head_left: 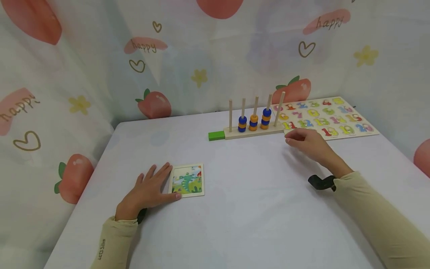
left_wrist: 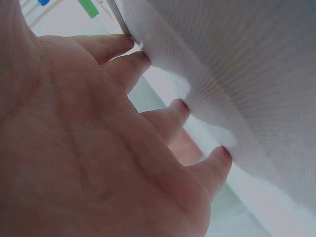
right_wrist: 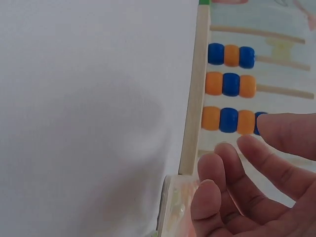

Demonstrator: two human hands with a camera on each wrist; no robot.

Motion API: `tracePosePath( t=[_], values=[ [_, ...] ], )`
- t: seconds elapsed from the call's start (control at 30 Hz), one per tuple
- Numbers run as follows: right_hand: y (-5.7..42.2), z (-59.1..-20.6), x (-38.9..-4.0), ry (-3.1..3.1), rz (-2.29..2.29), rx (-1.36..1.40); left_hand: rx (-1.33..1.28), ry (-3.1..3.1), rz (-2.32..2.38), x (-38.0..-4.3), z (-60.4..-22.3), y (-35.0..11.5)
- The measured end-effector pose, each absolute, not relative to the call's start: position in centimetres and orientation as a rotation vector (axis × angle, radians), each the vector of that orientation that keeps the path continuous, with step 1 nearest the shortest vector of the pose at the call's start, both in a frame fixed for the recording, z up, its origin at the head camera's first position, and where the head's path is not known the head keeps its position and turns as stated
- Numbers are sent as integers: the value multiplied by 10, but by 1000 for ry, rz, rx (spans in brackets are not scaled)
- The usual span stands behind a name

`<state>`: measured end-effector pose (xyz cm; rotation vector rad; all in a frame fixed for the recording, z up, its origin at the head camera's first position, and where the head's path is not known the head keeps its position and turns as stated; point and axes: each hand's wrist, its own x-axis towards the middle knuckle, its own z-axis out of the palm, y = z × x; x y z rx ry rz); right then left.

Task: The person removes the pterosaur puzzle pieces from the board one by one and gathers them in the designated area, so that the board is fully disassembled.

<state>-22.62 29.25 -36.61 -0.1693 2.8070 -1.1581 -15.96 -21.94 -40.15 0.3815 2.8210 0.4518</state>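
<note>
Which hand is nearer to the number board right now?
Right. The right hand is close by the number board, at its near left corner; the left hand is much farther off to the left, at the left side of the dinosaur picture.

A close-fitting, pale khaki sleeve is being worn on each forearm. On the left sleeve [head_left: 115,241], small dark lettering [head_left: 102,249], apparently "Lets Slim", is being displayed lengthwise. At the hand end of the left sleeve, the cloth is being gathered into slight wrinkles at the cuff [head_left: 125,222]. Just beyond it, a small black fitting [head_left: 142,216] is being partly hidden at the wrist, and the left hand [head_left: 147,192] is being left bare. Well to the right of the left sleeve, a matching right sleeve [head_left: 379,220] is being worn, a bent black wrist fitting [head_left: 322,183] is being exposed more fully, and the right hand [head_left: 312,145] is being left bare.
</note>
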Motion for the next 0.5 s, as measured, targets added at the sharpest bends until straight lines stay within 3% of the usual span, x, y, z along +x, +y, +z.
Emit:
tracePosePath(
  t=[0.5],
  values=[
    [238,-371,-227,2767,-1238,-367,372,2815,460,-161,-402,-221]
  ],
)
